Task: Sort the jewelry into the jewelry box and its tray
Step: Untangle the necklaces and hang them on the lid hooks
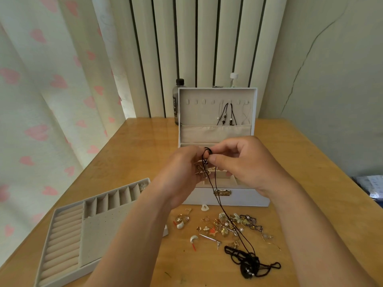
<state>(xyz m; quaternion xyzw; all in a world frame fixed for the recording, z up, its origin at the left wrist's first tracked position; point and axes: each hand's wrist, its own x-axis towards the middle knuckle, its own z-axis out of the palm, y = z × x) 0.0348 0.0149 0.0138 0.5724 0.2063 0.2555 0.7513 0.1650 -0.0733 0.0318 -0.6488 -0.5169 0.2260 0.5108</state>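
- Right hand point(246, 164): thumb and forefinger pinched on the top loop of the black cord necklace point(220, 201); other fingers loosely curled.
- Left hand point(184, 172): fingers curled in at the same loop and apparently gripping it. A gold flower piece point(202, 171) shows at the palm; cannot tell if it is held.
- Cord's long axis runs from the fingers down and right to a tangle on the table point(145, 146), beside the loose jewelry pile point(223, 224).
- Hands hover over the open jewelry box point(238, 196).
- Lid hooks point(204, 101) lie beyond and above the fingers. Judgement: the left hand is nearer the free hooks.
- Tray point(54, 213) sits well left.
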